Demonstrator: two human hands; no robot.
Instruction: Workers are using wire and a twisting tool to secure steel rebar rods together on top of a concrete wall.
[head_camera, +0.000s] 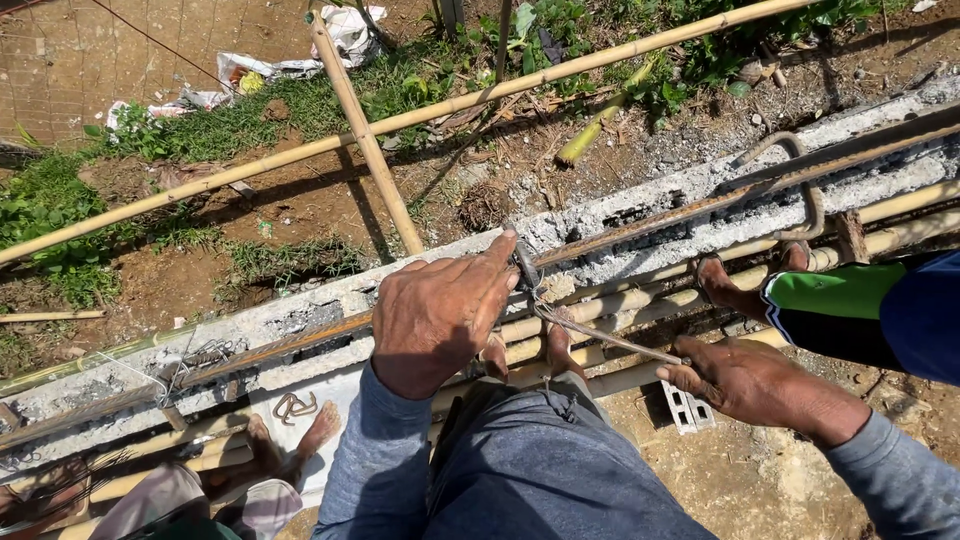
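My left hand (440, 310) rests palm down on a rusty rebar (640, 225) that runs along the top of a grey concrete wall (600, 215), its forefinger against a bent steel stirrup (527, 268). My right hand (745, 380) grips the end of a thin metal rod tool (610, 340), whose far end hooks onto the stirrup by my left hand. My bare feet (555, 345) stand on bamboo poles (640, 305) behind the wall.
A bamboo scaffold pole (365, 130) and rail (200, 185) stand beyond the wall, over dirt, grass and litter. Another person's foot and green-and-blue trouser leg (860, 305) are at right; a third person's feet (290, 445) at lower left. Loose bent wire hooks (293, 406) lie nearby.
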